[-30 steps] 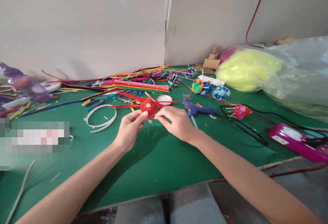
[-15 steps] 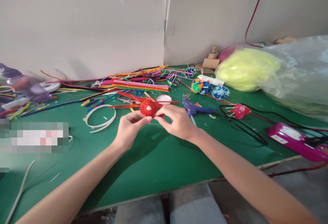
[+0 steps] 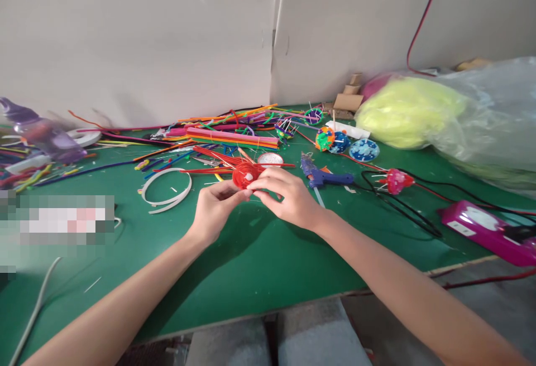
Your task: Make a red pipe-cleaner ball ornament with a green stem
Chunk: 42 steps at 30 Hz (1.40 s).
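Observation:
A small round piece of coiled red pipe cleaner point(image 3: 243, 176) with a white spot on its face is held up over the table between both hands. My left hand point(image 3: 213, 210) is closed on its lower left side, thumb and fingers pinching the edge. From the right, my right hand point(image 3: 288, 196) pinches its lower right rim, the fingers covering part of it. Thin sticks rise from its top. Just behind lie loose red pipe cleaners point(image 3: 209, 155) and a small round white-filled dish point(image 3: 270, 159).
A blue glue gun point(image 3: 324, 176) lies right of the hands, near several decorated domes point(image 3: 364, 150). A pink power strip point(image 3: 481, 226) sits at the right edge. Bundled pipe cleaners point(image 3: 234, 138) lie behind, a white band loop point(image 3: 166, 190) to the left. Bagged yellow material point(image 3: 410, 112) stands back right.
The red coiled piece has turned, so its white spot sits further right. The right fingers now cover more of its right side. The whole view has shifted slightly.

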### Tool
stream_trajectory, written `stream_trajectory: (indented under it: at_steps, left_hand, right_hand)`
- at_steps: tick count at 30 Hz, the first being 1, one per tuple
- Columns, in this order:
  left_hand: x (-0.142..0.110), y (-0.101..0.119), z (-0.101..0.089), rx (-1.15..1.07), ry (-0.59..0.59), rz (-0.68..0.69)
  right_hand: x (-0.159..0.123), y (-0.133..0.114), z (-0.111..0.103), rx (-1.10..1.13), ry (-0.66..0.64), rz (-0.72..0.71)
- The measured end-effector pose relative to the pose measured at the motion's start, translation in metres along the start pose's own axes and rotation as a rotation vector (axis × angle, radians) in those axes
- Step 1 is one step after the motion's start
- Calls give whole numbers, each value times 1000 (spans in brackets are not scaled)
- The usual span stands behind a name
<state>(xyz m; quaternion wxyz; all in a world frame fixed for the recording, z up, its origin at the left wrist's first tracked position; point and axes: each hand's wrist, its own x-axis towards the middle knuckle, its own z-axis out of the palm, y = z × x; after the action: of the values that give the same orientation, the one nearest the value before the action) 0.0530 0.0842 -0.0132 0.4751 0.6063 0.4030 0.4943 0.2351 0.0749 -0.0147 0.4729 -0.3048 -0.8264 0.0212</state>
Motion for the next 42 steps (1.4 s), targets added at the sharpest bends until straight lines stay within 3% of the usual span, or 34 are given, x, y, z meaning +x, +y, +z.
stream_trajectory:
  at_steps: [6, 14, 23, 31, 42]
  left_hand:
    - [1, -3, -1, 20, -6, -1]
    - [0, -1, 0, 71, 13, 38]
    - [-1, -5, 0, 62, 44, 38]
    - [0, -2, 1, 111, 74, 20]
    - [-2, -1, 1, 94, 52, 38]
  right_hand:
    - [-2, 1, -2, -19, -49, -8]
    - [0, -3, 0, -11, -10, -35]
    - [-1, -3, 2, 66, -35, 33]
    - [0, -3, 0, -30, 66, -14]
    - [-2, -4, 2, -17, 45, 8]
